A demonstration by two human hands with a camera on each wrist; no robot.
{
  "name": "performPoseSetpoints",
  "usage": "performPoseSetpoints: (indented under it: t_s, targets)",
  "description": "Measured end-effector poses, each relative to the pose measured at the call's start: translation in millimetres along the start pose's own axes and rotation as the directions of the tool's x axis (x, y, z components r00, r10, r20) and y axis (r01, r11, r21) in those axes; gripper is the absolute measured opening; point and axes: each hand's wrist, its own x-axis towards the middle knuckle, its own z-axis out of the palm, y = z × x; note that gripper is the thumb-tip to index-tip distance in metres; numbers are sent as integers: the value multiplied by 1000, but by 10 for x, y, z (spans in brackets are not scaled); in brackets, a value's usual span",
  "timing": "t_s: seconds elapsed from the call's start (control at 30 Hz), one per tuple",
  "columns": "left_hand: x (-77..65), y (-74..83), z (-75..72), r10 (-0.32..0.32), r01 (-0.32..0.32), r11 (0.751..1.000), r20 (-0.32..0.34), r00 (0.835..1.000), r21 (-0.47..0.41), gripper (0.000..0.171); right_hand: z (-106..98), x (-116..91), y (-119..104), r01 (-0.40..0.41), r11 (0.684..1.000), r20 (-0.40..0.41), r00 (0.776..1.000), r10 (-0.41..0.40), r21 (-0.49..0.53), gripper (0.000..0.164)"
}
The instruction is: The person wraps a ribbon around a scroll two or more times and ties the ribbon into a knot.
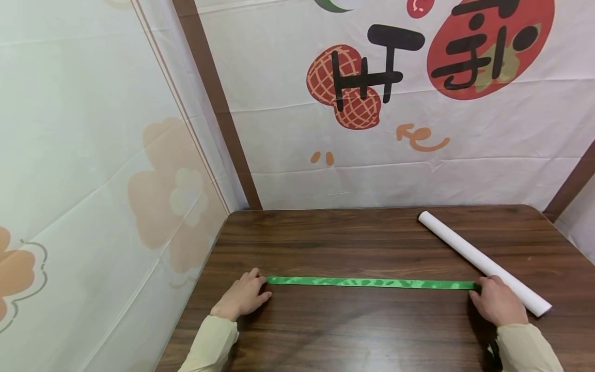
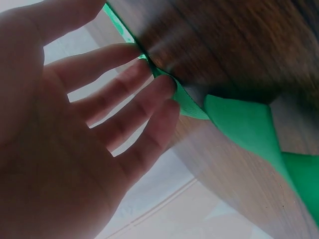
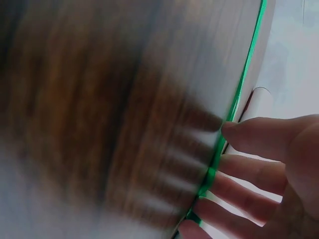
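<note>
A shiny green ribbon [image 1: 372, 282] lies stretched in a straight line across the wooden table, between my two hands. My left hand [image 1: 243, 295] is at its left end, with extended fingertips touching the ribbon [image 2: 239, 122]. Past those fingertips, in the left wrist view, a loose length of it twists and folds. At the other end is my right hand [image 1: 499, 299], its fingers [image 3: 249, 196] reaching straight down onto the ribbon. The right hand covers that end in the head view.
A white rolled tube [image 1: 474, 256] lies diagonally on the table [image 1: 325, 237], just beyond my right hand. Printed white cloth [image 1: 288, 124] hangs behind the table's back edge, and another flowered cloth [image 1: 93, 155] runs along the left side.
</note>
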Motion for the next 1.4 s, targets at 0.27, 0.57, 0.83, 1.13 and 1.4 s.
performPoseSetpoints:
  t_s: [0.27,0.57,0.83,1.13,1.4]
  targets:
    - [-8,-35,21,9,-8,1000,8,1000,-19,40,-23,-28,37,27,998,-128,992,-19,63,24]
    - [-13,-27,14,-11,12,999,32,999,-40,42,-153,-76,135,-69,993,-224,970,88,93,37]
    - [-17,-35,20,-15,17,999,28,999,-41,42,-136,-103,323,-281,952,-87,952,293,125,53]
    - [-21,-47,24,-11,11,999,21,1000,-44,40,-111,-136,447,-422,900,114,905,410,112,49]
    - [-22,-54,33,-12,13,999,21,1000,-51,40,-132,-135,456,-415,903,107,908,405,108,47]
